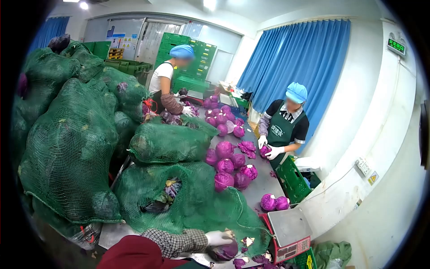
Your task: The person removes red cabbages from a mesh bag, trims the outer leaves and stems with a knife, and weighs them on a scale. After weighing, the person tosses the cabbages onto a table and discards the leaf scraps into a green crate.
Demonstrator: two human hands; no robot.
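Low in the head view, my left hand (218,238), in a white glove, reaches out from a checked sleeve. Its fingers curl over the top of a dark purple red cabbage (225,252) at the bottom edge, with a pale cut stem by the fingertips. Cut stem pieces and purple leaves (241,261) lie just right of that cabbage. Behind the hand spreads an opened green mesh sack (188,210), with a cabbage showing through its hole. My right hand cannot be seen.
Full mesh sacks (69,148) are piled high at left. Trimmed red cabbages (224,166) line the grey table (264,179). A red scale (291,233) stands at right, near a green crate (292,179). Two people in blue caps handle cabbages across the table.
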